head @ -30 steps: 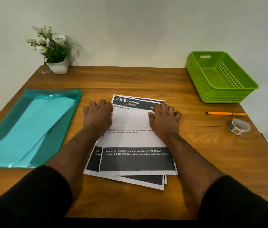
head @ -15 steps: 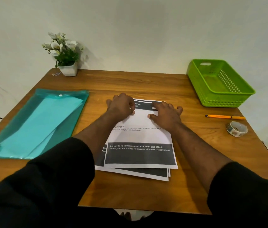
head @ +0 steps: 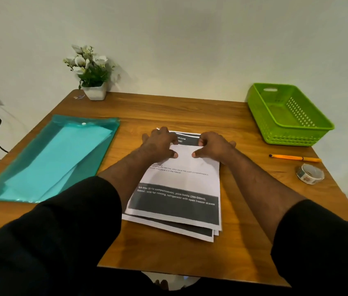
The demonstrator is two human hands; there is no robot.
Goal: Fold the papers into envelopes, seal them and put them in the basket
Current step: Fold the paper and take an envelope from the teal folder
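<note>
A stack of printed papers (head: pixel 181 189) lies in the middle of the wooden table. Both hands are at the far end of its top sheet. My left hand (head: pixel 160 144) lies flat over the far left corner, thumb on the white part. My right hand (head: pixel 213 146) has bent fingers at the sheet's far edge and its thumb on the white, pinching that edge. The dark header of the sheet beneath shows between the hands. The green basket (head: pixel 316 127) stands empty at the far right corner.
A teal plastic folder (head: pixel 104 133) with light blue sheets inside lies to the left. An orange pen (head: pixel 295 158) and a roll of tape (head: pixel 309 174) lie at the right edge. A potted plant (head: pixel 92 82) stands at the back left.
My left hand moved right onto the stack's far left corner. My right hand's fingers went from flat to bent at the top sheet's far edge. The camera view tilted up and back.
</note>
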